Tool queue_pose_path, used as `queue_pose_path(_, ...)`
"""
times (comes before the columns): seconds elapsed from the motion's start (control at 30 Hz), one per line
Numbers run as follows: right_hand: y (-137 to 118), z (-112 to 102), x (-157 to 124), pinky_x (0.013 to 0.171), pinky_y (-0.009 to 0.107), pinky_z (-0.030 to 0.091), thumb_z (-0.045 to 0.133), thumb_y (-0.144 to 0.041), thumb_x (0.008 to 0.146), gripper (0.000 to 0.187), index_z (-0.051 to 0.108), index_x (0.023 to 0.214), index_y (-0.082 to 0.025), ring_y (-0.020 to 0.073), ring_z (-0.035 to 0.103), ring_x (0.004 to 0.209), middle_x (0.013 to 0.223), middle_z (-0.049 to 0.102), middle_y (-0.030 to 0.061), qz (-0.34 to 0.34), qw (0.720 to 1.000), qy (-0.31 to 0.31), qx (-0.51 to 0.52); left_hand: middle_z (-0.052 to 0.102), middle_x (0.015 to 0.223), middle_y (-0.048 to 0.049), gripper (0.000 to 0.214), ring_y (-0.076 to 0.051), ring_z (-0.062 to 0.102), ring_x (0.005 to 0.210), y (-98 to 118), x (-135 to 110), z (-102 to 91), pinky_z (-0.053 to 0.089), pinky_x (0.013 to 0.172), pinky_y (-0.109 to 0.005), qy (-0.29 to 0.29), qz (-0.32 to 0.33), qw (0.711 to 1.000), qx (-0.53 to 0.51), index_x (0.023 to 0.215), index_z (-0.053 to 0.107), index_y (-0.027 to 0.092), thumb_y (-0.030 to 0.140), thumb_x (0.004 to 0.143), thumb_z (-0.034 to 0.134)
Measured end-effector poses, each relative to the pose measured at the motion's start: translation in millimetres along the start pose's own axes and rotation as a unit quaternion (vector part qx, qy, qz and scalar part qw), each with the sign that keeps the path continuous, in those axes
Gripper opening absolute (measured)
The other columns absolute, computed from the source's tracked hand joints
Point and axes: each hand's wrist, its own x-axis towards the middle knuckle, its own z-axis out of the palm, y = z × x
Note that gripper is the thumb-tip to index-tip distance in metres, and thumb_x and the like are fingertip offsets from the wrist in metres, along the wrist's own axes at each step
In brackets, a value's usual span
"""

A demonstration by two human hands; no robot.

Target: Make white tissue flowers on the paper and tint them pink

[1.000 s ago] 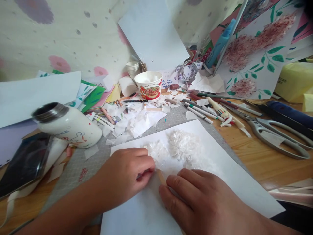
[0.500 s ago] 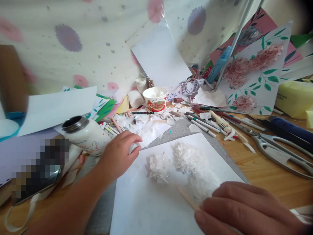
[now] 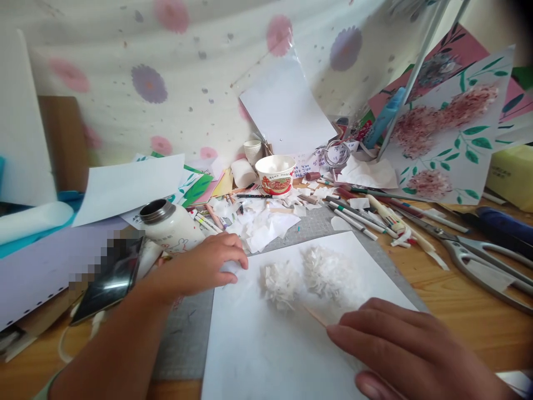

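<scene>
A white sheet of paper (image 3: pixel 245 344) lies in front of me with fluffy white paper-scrap blossoms on it. One is a small round cluster (image 3: pixel 280 284); to its right is a larger elongated cluster (image 3: pixel 327 269), partly hidden by my right hand (image 3: pixel 403 350). That hand grips a thin wooden stick (image 3: pixel 315 316), whose tip points at the gap just below the two clusters. My left hand (image 3: pixel 212 265) rests at the sheet's left edge, thumb and fingers apart, with nothing in it.
Behind the sheet, paper scraps (image 3: pixel 266 228) lie on a grey cutting mat (image 3: pixel 183 344) before a paper bowl (image 3: pixel 275 173). An uncapped bottle (image 3: pixel 175 228) and a phone (image 3: pixel 110 289) are at left. Pens (image 3: pixel 353 219) and large scissors (image 3: pixel 470 255) lie at right, below a finished flower picture (image 3: pixel 453 133).
The view has turned left, so the scene sits further right. My right hand has shifted its hold, with less of the stick showing. My left hand stays at the sheet's edge, fingers slightly lower.
</scene>
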Motion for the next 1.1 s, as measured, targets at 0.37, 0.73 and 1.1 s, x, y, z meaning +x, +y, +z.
queue_pose_path(0.37, -7.5, 7.8, 0.6, 0.056, 0.027, 0.049, 0.033, -0.030, 0.102, 0.028, 0.056, 0.113, -0.020, 0.0176, 0.066, 0.067, 0.082, 0.071, 0.0058, 0.012, 0.999, 0.022, 0.047, 0.066, 0.085, 0.0033, 0.009, -0.012, 0.060, 0.078, 22.8, -3.3, 0.0, 0.044, 0.074, -0.022, -0.015, 0.014, 0.993, -0.112, 0.079, 0.058, 0.020, 0.012, 0.080, 0.055)
queue_pose_path(0.73, -26.4, 10.4, 15.9, 0.062, 0.017, 0.050, 0.067, -0.013, 0.079, 0.021, 0.055, 0.093, -0.023, 0.0099, 0.064, 0.065, 0.079, 0.066, -0.0039, 0.225, 0.952, 0.037, 0.204, 0.061, 0.081, 0.0037, 0.015, -0.010, 0.059, 0.076, 77.5, -1.9, 35.0, 0.047, 0.071, -0.020, 0.074, 0.039, 0.943, -0.321, 0.082, 0.054, 0.021, 0.010, 0.077, 0.064)
queue_pose_path(1.1, -18.1, 13.5, 6.2, 0.062, 0.017, 0.048, 0.057, -0.004, 0.081, 0.025, 0.055, 0.098, -0.022, 0.0099, 0.062, 0.068, 0.081, 0.064, -0.0017, 0.178, 0.966, -0.021, 0.189, 0.066, 0.069, 0.0074, 0.008, -0.008, 0.059, 0.065, 79.4, -0.2, 34.5, 0.043, 0.062, -0.016, 0.006, -0.030, 0.963, -0.267, 0.074, 0.066, 0.021, 0.015, 0.080, 0.063)
